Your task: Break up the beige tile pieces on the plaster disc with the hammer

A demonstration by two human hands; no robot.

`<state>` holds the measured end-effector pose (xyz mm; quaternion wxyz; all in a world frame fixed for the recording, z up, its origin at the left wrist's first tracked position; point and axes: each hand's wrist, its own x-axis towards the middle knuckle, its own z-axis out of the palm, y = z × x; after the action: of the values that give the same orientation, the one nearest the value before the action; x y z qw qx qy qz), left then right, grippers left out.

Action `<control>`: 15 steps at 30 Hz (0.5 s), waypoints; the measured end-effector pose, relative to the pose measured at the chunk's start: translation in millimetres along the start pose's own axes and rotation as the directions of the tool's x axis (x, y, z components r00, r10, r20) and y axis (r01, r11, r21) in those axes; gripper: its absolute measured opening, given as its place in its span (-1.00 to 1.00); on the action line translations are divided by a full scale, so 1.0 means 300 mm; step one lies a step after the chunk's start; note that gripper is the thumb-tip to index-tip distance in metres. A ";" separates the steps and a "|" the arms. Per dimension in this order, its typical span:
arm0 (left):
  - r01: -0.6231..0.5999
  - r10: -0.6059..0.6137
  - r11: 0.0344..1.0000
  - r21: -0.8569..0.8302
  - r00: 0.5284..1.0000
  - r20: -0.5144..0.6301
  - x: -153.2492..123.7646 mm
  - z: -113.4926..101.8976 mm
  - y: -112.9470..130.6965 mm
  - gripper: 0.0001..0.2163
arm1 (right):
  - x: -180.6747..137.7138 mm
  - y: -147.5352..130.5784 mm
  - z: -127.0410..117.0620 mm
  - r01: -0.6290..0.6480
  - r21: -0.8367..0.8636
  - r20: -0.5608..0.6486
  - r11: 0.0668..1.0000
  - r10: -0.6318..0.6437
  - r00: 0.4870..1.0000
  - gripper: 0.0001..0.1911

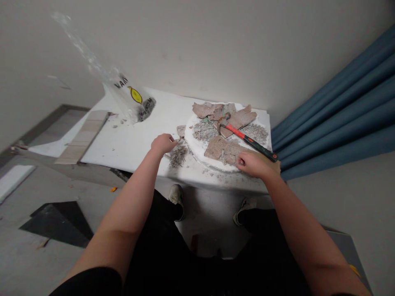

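Note:
My left hand [163,143] is closed in a loose fist on the white table [129,139], just left of a small pile of grey rubble [178,155]. My right hand [254,164] is also closed, its fingers curled at the front edge of a round white slab [200,150] beside a broken brownish tile piece [222,150]. What either hand holds, if anything, is hidden. A hammer [248,141] with a red and black handle lies across the slab among more tile fragments [225,115] and grey crumbs.
A clear plastic bag [131,98] with a yellow logo stands at the table's back left. A long pale tile strip [83,137] lies on the left end. Blue curtains [339,111] hang at right. A dark sheet [57,222] lies on the floor.

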<state>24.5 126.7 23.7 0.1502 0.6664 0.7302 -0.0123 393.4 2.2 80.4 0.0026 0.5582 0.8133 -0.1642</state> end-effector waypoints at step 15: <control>-0.026 0.027 1.000 -0.017 0.999 0.017 -0.001 0.007 0.057 -0.63 | 0.013 0.031 0.065 0.014 0.021 -0.073 1.000 -0.012 0.997 -0.89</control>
<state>41.7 128.0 24.9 0.1622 0.6747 0.7200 -0.0101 396.8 3.4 58.8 -0.0340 0.5584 0.8148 -0.1524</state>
